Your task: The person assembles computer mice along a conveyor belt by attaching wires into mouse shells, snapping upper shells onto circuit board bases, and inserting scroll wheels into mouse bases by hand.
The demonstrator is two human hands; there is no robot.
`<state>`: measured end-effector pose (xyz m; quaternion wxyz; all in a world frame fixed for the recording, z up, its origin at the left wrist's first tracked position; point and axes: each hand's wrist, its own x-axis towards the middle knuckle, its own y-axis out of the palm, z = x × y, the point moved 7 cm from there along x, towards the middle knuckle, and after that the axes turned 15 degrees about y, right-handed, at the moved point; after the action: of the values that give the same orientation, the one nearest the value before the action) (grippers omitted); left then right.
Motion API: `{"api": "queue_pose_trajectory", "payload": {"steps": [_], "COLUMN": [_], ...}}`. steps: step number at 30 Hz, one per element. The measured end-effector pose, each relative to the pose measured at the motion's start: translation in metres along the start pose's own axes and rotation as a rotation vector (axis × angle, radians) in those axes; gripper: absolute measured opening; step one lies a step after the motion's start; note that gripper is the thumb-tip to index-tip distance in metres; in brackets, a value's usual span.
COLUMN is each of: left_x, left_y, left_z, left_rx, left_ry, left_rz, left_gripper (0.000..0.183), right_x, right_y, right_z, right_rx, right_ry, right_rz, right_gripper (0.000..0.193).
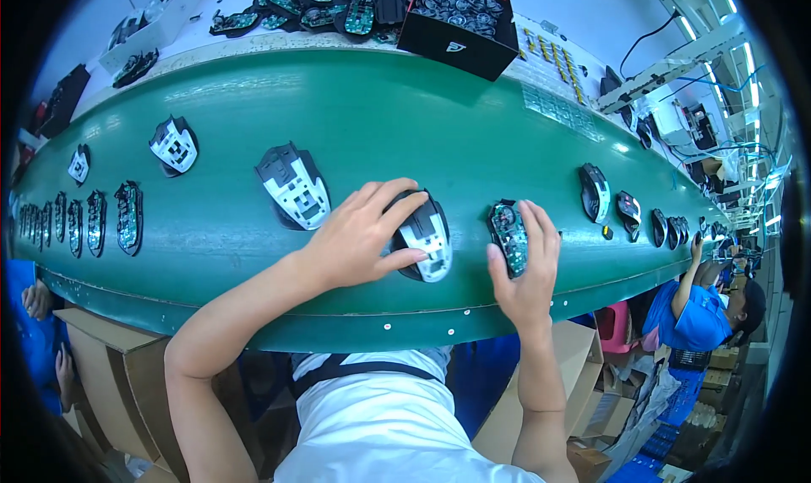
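Note:
My left hand (359, 234) grips a black and white computer mouse shell (435, 242), its fingers over the far end and its thumb on the near side. Right of it, my right hand (530, 268) holds a mouse base with a green circuit board (508, 234) between thumb and fingers. Both parts rest on or just over the green belt (380, 128); I cannot tell which. Left of my left hand lies another black and white mouse shell (296, 187), apart from it.
More shells (175, 147) and a row of circuit-board bases (128, 219) lie at the left. Mice (595, 192) line the right. A black box of small round parts (460, 40) stands beyond the belt, beside a heap of boards (317, 6). A co-worker in blue (701, 310) reaches in.

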<state>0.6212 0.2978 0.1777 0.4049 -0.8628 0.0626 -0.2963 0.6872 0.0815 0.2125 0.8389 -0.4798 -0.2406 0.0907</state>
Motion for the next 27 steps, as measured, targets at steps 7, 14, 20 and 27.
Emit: {"api": "queue_pose_trajectory", "payload": {"steps": [7,14,20,27], "left_x": [-0.012,-0.020,-0.018,-0.017], "left_y": [-0.007,-0.012,-0.009,-0.003], "left_z": [0.016,0.021,0.019,0.013], "left_rx": [-0.409,-0.437,-0.434,-0.354], "left_ry": [-0.165,-0.177,-0.155,-0.058], "left_rz": [-0.336,-0.369,-0.351,-0.342], "left_gripper": [0.030,0.024,0.024,0.022], "right_x": [-0.013,0.023,0.015,0.019], "right_y": [0.065,-0.017,0.024,0.025], "right_z": [0.082,-0.004,-0.008,-0.024], "right_rx": [0.010,0.126,-0.179,-0.086], "right_ry": [-0.175,0.052,-0.006,0.028], "right_rz": [0.271,0.109,0.115,0.296], "right_gripper": [0.068,0.052,0.050,0.048]}}
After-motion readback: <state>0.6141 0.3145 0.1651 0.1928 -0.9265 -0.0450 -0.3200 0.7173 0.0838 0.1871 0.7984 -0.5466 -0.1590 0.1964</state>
